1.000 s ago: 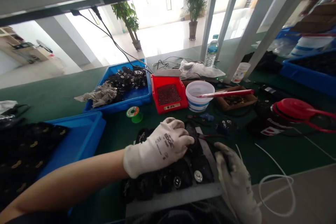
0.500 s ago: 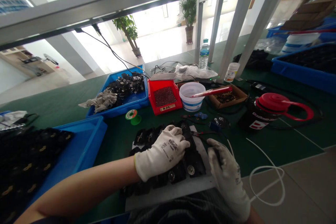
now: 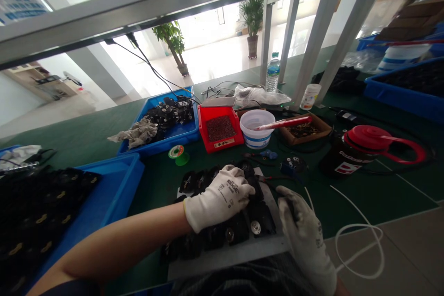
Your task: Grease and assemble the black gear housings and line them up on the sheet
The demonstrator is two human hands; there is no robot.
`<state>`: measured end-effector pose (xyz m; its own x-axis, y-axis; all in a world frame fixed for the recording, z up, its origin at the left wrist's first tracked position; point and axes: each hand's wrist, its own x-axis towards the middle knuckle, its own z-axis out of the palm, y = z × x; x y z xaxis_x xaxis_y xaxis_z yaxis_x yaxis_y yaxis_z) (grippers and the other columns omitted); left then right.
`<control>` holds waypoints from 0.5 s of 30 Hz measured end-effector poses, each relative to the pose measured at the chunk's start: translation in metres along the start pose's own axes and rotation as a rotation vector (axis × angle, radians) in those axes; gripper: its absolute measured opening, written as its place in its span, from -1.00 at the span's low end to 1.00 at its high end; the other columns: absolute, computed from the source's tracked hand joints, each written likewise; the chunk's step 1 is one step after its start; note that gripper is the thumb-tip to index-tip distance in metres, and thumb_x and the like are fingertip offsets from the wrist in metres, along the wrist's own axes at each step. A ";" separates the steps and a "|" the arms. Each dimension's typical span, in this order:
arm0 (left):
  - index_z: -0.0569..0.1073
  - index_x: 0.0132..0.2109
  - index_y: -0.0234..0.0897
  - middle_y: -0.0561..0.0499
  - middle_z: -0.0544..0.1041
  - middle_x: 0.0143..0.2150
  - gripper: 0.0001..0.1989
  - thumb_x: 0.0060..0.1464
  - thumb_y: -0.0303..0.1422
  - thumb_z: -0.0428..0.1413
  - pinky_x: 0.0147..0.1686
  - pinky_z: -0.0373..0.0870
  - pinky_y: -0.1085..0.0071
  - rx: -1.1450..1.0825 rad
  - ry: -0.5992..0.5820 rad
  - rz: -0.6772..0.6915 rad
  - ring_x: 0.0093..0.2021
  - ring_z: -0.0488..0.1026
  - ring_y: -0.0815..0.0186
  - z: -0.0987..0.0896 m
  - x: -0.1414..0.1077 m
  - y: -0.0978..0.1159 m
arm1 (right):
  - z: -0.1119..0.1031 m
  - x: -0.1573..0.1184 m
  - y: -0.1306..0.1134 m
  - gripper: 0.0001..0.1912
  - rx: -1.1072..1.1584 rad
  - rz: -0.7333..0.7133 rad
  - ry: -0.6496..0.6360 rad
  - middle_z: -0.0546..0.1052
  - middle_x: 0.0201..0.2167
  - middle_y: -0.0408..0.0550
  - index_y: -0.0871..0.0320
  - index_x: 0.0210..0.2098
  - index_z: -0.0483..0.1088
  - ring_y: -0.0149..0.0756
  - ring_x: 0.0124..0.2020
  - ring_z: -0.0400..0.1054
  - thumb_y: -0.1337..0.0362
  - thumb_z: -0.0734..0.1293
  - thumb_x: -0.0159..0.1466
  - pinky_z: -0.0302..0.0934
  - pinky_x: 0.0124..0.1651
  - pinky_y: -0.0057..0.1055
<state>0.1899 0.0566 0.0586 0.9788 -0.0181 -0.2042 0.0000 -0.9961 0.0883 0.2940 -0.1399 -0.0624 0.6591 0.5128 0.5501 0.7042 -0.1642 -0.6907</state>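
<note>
My left hand (image 3: 222,196), in a white glove marked EDGE, reaches across rows of black parts (image 3: 239,231) on a pale board (image 3: 229,254). Its fingers are bent and closed on a black part (image 3: 255,189) in the right-hand column; the fingertips are partly hidden. Some parts carry a round silver metal disc (image 3: 255,227). To the right of the board is my right hand (image 3: 301,231), gloved too, its fingers curled inward. What it holds, if anything, I cannot make out. Behind it a thin white tube (image 3: 308,198) sticks up.
Beyond the board stand a solder spool (image 3: 178,155), a red bin (image 3: 219,129) of small pieces, a white tub (image 3: 257,129) and a cardboard box (image 3: 305,129). Blue trays (image 3: 121,185) flank the left. A black bottle with red lid (image 3: 354,152) stands right, near a looped white tube (image 3: 360,226).
The whole view has shifted slightly, so everything appears a little further right. Both hands keep nearly the same pose and place over the board.
</note>
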 end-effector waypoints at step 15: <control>0.62 0.13 0.06 -0.03 0.63 0.00 -0.73 0.43 -0.14 0.09 0.21 0.25 0.06 -0.042 0.015 0.072 0.10 0.43 0.10 0.011 -0.003 -0.012 | 0.005 0.002 0.005 -0.78 -0.023 -0.107 -0.063 0.66 -0.10 -0.04 0.13 0.06 0.50 -0.24 -0.12 0.59 0.28 0.24 0.54 0.53 -0.06 -0.32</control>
<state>0.1846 0.0673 0.0471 0.9795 -0.0878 -0.1811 -0.0620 -0.9877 0.1435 0.2979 -0.1359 -0.0672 0.5624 0.5802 0.5891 0.7760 -0.1243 -0.6184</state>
